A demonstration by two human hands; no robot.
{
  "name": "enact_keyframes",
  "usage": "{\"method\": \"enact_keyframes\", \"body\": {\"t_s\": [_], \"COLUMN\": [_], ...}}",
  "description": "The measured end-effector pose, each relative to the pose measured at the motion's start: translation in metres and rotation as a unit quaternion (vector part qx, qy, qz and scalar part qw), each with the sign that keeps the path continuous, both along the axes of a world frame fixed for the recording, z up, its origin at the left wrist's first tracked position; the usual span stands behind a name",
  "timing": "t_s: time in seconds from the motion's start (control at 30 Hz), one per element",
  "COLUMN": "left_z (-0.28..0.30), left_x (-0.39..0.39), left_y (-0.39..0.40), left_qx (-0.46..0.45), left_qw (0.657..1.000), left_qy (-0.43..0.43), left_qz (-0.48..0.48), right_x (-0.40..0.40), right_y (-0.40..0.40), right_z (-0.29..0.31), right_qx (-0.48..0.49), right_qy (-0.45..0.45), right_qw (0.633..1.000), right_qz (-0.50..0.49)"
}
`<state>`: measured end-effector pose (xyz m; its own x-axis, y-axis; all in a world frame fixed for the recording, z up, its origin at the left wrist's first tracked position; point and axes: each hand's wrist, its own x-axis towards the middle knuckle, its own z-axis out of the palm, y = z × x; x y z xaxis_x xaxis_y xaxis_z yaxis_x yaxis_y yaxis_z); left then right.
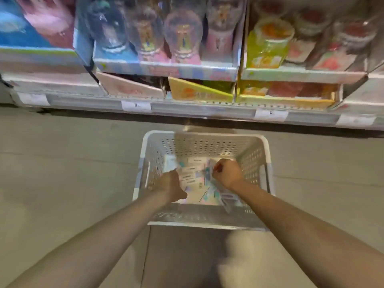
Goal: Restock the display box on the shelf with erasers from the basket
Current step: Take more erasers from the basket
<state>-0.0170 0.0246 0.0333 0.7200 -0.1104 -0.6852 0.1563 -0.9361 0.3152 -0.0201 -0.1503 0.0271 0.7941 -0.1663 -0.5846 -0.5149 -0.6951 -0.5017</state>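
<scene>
A white perforated basket [207, 142] stands on the floor below the shelf, with several small packaged erasers [190, 176] lying in its bottom. Both my hands reach down into it. My left hand [171, 186] rests on the erasers at the basket's left side, fingers hidden among them. My right hand [227, 172] is curled into a fist over the erasers at the right, seemingly pinching some. Display boxes sit on the lower shelf: a pink one [128, 88], a yellow one [199, 90] and a wider yellow one [286, 96]. The picture is blurred.
The upper shelf tier holds boxes of clear domed toys [182, 36] and jar-shaped items [270, 42]. Price tags [136, 106] line the shelf's front rail. Grey floor tiles [62, 173] surround the basket on both sides.
</scene>
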Motion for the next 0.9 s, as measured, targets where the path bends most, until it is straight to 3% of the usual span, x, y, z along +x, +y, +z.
{"method": "enact_keyframes", "body": {"t_s": [0.23, 0.67, 0.9], "left_z": [-0.069, -0.083, -0.083], "left_x": [0.003, 0.004, 0.004], "left_y": [-0.007, -0.030, -0.024], "left_qx": [0.021, 0.065, 0.063], "left_qw": [0.999, 0.997, 0.998], "left_qy": [0.025, -0.005, -0.001], "left_qz": [0.009, -0.047, -0.022], "right_x": [0.013, 0.019, 0.022], "right_y": [0.016, 0.019, 0.009], "right_z": [-0.060, -0.074, -0.077], "right_qx": [-0.056, -0.080, -0.093], "right_qy": [-0.018, -0.004, 0.023], "right_qw": [0.998, 0.997, 0.991], "right_qz": [-0.008, -0.012, 0.091]}}
